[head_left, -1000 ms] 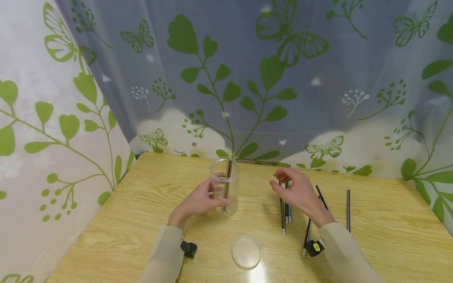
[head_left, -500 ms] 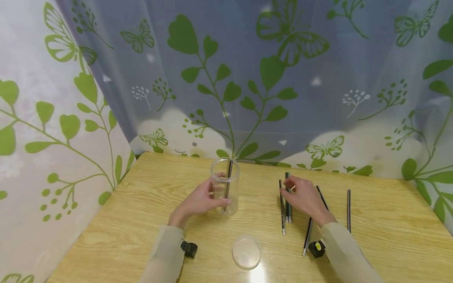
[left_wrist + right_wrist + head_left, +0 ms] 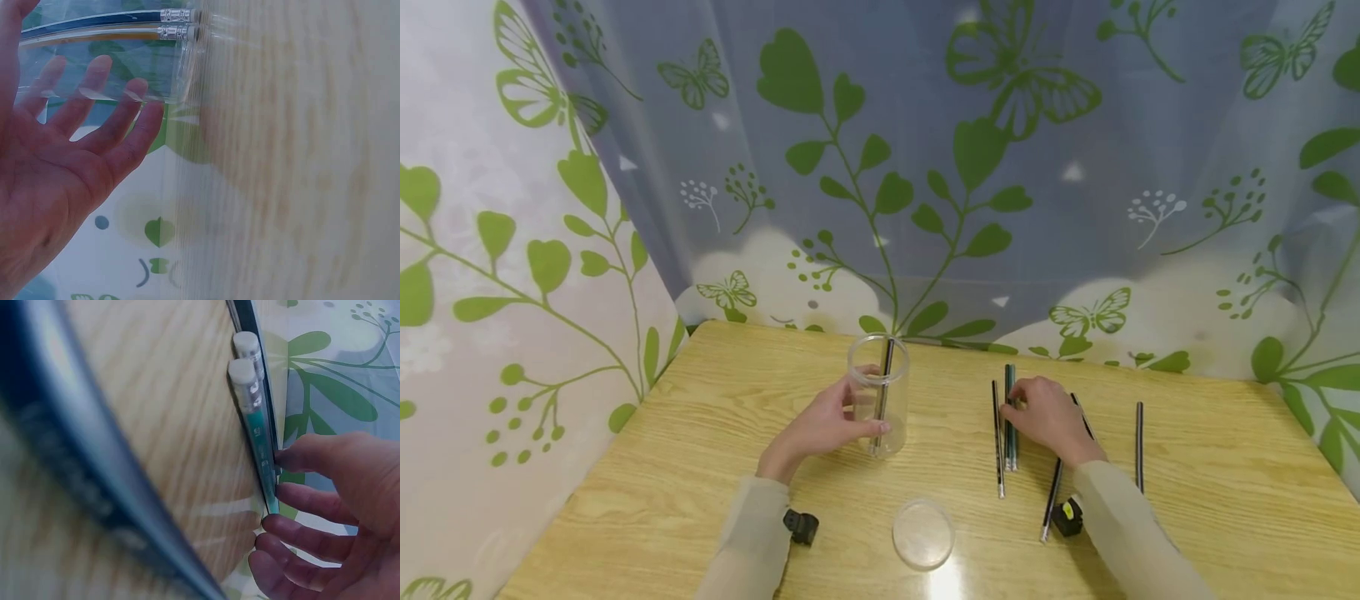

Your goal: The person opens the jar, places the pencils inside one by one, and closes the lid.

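In the head view, my left hand [image 3: 831, 421] grips a clear plastic jar [image 3: 895, 417] upright on the table. Dark pencils [image 3: 883, 392] lean inside it; the left wrist view shows two metal-banded eraser ends [image 3: 178, 24] at its bottom. To the right, my right hand [image 3: 1048, 417] is down at a pair of pencils lying side by side, thumb and fingertips around a green pencil [image 3: 257, 434]. Beside that pair lies a separate black pencil [image 3: 997, 442]. The fingertips are partly hidden in the head view.
A round clear lid [image 3: 923, 535] lies on the wooden table [image 3: 700, 500] in front of the jar. More dark pencils lie under and beside the right forearm, one pencil [image 3: 1139, 446] farther right. A patterned curtain [image 3: 925, 208] hangs behind the table's back edge.
My right hand has come down and slightly right from above the pencils, its fingers closing around the pair. My left hand and the jar have stayed put.
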`<state>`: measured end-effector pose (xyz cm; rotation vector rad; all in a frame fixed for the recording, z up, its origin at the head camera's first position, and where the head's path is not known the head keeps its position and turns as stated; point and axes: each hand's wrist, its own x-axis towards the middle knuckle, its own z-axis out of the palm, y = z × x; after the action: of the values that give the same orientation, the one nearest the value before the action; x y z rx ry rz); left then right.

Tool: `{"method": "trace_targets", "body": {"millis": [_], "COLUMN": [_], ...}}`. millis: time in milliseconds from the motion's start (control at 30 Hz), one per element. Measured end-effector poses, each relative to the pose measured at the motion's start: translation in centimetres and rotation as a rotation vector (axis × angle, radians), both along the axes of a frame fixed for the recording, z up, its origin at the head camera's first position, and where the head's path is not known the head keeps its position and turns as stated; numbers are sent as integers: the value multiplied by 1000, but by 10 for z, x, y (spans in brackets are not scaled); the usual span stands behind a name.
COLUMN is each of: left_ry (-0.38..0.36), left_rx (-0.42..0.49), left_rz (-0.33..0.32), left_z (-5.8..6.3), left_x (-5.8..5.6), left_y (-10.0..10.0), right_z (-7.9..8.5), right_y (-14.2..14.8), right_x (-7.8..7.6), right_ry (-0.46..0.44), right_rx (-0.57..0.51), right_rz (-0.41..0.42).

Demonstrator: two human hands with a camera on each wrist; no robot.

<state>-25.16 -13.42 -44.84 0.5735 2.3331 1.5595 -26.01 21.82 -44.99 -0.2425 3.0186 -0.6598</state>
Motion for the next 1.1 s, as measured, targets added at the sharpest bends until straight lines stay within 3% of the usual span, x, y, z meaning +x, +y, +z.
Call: {"method": "trace_targets", "body": {"millis": [333, 700, 1100], "left_ry": [4, 8, -9], "left_rx": [4, 2, -5], "left_rz": [-3, -5, -3], "left_z": [0, 0, 2], "left_x": [0, -1, 0], "left_y": [-1, 0, 0], "right_z": [2, 4, 19], "right_y": [-8, -9, 1], "right_x": [-2, 1, 9], "right_ry": [-33, -113, -39], "right_rx": [6, -156, -247], "right_rz": [-43, -209, -259]}}
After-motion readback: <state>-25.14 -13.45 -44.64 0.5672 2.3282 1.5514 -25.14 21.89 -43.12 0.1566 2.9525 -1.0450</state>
